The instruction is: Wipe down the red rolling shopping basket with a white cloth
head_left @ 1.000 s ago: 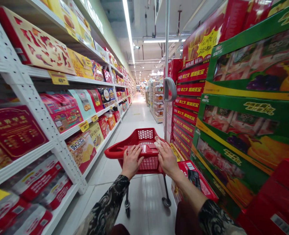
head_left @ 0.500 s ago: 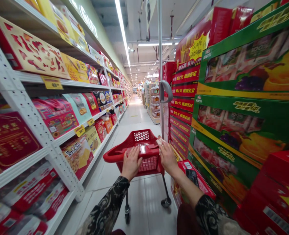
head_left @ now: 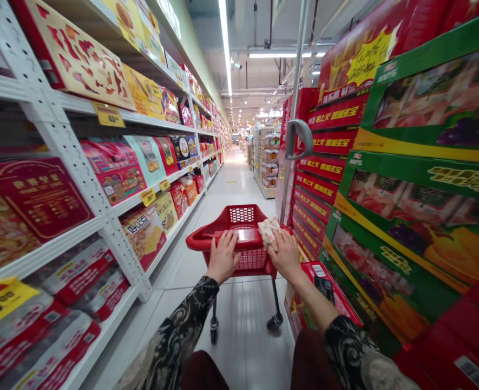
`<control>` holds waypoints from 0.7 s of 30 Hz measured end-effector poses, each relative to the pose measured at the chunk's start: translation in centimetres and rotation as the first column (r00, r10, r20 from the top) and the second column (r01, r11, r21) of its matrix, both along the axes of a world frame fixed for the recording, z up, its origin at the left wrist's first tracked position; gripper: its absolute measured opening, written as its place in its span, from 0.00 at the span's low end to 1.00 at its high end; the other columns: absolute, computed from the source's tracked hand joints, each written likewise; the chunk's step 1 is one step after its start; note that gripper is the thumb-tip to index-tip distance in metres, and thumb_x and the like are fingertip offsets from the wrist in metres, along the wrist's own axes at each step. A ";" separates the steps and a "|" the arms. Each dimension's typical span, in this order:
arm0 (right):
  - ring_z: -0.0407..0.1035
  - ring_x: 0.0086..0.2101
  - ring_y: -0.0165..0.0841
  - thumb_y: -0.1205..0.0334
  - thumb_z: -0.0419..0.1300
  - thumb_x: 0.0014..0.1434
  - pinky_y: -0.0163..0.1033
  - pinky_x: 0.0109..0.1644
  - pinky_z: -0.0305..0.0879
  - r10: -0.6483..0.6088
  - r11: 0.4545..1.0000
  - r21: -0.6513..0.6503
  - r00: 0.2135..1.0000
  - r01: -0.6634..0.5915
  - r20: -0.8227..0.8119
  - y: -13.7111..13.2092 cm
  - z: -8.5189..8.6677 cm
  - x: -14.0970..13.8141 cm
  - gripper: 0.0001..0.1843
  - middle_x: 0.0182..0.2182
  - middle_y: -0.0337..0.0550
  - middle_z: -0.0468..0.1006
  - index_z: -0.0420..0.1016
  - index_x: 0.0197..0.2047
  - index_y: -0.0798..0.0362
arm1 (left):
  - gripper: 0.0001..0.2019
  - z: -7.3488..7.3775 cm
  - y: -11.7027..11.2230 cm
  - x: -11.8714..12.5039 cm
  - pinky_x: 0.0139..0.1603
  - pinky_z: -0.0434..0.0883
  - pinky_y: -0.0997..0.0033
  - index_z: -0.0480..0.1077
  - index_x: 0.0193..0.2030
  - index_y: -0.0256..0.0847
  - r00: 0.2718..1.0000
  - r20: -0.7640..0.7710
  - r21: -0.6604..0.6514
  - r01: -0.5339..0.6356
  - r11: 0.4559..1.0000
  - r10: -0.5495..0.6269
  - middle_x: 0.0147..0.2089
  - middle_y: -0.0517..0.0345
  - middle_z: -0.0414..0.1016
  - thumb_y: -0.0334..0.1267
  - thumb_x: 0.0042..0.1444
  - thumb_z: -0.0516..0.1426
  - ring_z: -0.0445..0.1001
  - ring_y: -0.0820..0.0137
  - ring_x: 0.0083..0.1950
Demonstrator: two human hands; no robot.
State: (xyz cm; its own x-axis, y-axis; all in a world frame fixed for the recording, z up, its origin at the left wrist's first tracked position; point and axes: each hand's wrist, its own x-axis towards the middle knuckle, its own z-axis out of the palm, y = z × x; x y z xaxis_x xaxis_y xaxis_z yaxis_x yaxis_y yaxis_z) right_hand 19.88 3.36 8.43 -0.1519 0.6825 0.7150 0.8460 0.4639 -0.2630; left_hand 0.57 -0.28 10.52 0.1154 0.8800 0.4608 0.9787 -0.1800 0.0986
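Note:
A red plastic shopping cart with a mesh basket and dark legs on wheels stands in front of me in the aisle. My left hand rests over its red handle, fingers curled across the bar. At the handle's right end, my right hand presses a crumpled whitish patterned cloth against the cart; the fingers partly cover the cloth. Only part of the basket's inside shows, and I cannot make out anything in it.
White shelves with boxed snacks and yellow price tags run along the left. Stacked green gift boxes and red cartons line the right. A metal pole with a grey loop stands beside the cart. Pale tiled floor stretches ahead.
More of the cloth shows under my right hand, which now lies across it. The cart and both hands sit slightly higher and further right in view, and the view has shifted left.

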 end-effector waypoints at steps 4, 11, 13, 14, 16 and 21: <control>0.54 0.58 0.44 0.70 0.49 0.55 0.53 0.60 0.50 0.061 0.998 0.021 0.997 -0.062 0.053 -0.4 -0.3 -2.8 0.24 0.56 0.60 0.64 0.64 0.56 0.63 | 0.27 -0.2 0.3 0.1 0.64 0.48 0.46 0.57 0.61 0.40 1.000 -0.006 0.008 0.018 1.000 -0.018 0.65 0.49 0.56 0.38 0.52 0.51 0.50 0.58 0.66; 0.56 0.57 0.40 0.72 0.48 0.56 0.51 0.60 0.48 0.152 0.985 0.066 0.980 -0.162 0.129 -0.1 -0.6 -3.7 0.21 0.55 0.54 0.66 0.69 0.53 0.57 | 0.29 -0.4 -0.1 -0.2 0.64 0.46 0.46 0.55 0.61 0.36 0.998 -0.061 0.027 0.010 1.000 -0.008 0.66 0.48 0.52 0.38 0.52 0.51 0.48 0.59 0.67; 0.57 0.56 0.40 0.72 0.47 0.56 0.51 0.60 0.48 0.083 0.995 0.045 0.992 -0.087 0.091 0.5 -0.5 -1.8 0.21 0.54 0.55 0.67 0.69 0.52 0.59 | 0.29 -0.6 -0.4 -0.6 0.64 0.44 0.44 0.54 0.62 0.35 0.997 -0.056 0.052 -0.045 0.998 0.048 0.66 0.47 0.51 0.37 0.52 0.50 0.47 0.58 0.67; 0.57 0.56 0.41 0.72 0.47 0.57 0.51 0.60 0.48 0.035 0.999 0.028 0.997 -0.037 0.068 0.7 -0.4 -1.0 0.21 0.54 0.55 0.67 0.69 0.52 0.59 | 0.29 -0.8 -0.6 -0.8 0.64 0.44 0.43 0.53 0.62 0.35 0.996 -0.054 0.062 -0.066 0.996 0.069 0.66 0.47 0.51 0.37 0.52 0.50 0.47 0.58 0.67; 0.56 0.56 0.42 0.71 0.47 0.57 0.53 0.60 0.48 -0.049 0.999 -0.012 0.998 0.049 0.036 0.9 0.0 0.0 0.21 0.55 0.56 0.66 0.69 0.52 0.60 | 0.30 -1.0 -0.8 -0.9 0.64 0.44 0.43 0.53 0.63 0.35 0.995 -0.057 0.072 -0.075 0.995 0.079 0.66 0.46 0.51 0.36 0.52 0.50 0.48 0.58 0.67; 0.53 0.58 0.42 0.71 0.47 0.57 0.50 0.61 0.46 0.043 0.997 -0.064 0.995 -0.037 0.093 -0.2 1.1 -4.0 0.23 0.57 0.53 0.63 0.65 0.56 0.58 | 0.30 -1.3 -0.6 -0.7 0.63 0.46 0.43 0.54 0.62 0.34 0.998 -0.045 0.067 -0.044 0.997 0.047 0.66 0.45 0.51 0.36 0.51 0.51 0.50 0.57 0.67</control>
